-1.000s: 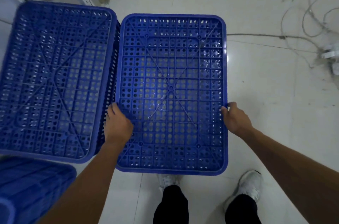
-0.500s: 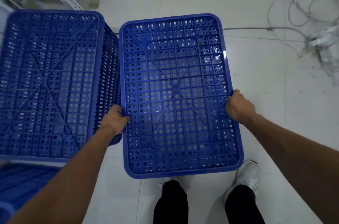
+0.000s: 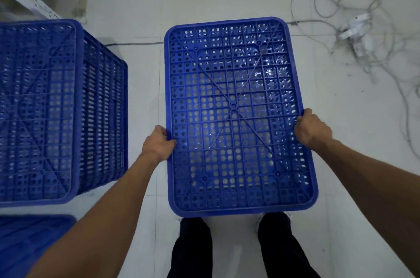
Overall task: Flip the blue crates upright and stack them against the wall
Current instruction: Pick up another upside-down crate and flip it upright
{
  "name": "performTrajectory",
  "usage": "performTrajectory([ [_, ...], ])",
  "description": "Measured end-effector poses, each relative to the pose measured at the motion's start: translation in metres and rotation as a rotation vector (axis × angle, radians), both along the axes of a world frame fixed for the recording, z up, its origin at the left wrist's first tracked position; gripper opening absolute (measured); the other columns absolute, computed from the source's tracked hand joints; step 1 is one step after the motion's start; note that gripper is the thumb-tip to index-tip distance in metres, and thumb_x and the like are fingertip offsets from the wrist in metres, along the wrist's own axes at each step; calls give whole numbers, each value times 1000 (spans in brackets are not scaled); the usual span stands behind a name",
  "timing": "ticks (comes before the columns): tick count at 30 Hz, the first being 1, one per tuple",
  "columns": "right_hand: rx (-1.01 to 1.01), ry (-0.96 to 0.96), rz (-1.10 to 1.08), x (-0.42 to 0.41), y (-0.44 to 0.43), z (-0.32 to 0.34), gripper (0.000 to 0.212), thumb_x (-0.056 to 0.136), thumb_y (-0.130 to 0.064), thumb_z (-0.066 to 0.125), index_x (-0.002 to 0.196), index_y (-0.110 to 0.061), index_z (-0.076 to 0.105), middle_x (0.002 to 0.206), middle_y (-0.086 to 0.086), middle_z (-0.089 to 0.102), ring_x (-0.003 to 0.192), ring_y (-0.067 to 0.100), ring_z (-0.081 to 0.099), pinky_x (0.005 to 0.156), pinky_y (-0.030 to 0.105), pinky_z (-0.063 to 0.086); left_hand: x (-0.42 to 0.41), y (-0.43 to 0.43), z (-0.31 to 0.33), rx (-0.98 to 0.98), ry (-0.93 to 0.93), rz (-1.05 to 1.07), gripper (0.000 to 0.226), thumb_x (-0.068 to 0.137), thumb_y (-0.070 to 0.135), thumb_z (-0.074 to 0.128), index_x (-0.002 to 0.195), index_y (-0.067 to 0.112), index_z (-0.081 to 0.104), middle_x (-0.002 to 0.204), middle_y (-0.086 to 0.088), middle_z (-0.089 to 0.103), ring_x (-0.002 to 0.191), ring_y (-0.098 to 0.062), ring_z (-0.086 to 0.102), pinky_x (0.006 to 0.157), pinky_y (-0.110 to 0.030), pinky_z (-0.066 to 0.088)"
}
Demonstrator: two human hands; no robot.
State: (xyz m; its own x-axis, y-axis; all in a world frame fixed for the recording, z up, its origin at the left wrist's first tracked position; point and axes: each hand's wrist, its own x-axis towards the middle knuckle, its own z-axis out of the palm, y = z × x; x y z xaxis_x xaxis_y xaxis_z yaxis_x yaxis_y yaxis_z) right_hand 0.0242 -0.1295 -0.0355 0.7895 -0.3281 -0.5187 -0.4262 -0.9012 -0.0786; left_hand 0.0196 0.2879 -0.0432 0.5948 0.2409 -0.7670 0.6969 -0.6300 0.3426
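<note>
I hold an upside-down blue crate (image 3: 234,114) in front of me, its perforated bottom facing up. My left hand (image 3: 158,144) grips its left long edge. My right hand (image 3: 311,128) grips its right long edge. A second blue crate (image 3: 52,104), also bottom-up, stands on the floor at the left, apart from the held one. The corner of a third blue crate (image 3: 29,241) shows at the lower left. The held crate hides my feet and the floor beneath it.
White tiled floor (image 3: 363,141) lies all around. Tangled white cables and a power strip (image 3: 354,29) sit at the upper right. A white perforated shelf frame (image 3: 29,2) stands at the upper left. My dark trouser legs (image 3: 236,250) are below the crate.
The held crate has moved right and away from the left crate, opening a gap of floor between them. Both hands kept their grip on its long edges.
</note>
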Motion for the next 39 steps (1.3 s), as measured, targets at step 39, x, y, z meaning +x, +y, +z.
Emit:
performTrajectory([
  [39,238,-130,-139,-26,-122,70,28,99,-43,47,104,-17,40,90,1,59,69,18,59,56,32,45,-14,-176,12,-74,109,-100,92,93,51,58,158,10,8,165,-10,13,148,-31,28,117,-46,33],
])
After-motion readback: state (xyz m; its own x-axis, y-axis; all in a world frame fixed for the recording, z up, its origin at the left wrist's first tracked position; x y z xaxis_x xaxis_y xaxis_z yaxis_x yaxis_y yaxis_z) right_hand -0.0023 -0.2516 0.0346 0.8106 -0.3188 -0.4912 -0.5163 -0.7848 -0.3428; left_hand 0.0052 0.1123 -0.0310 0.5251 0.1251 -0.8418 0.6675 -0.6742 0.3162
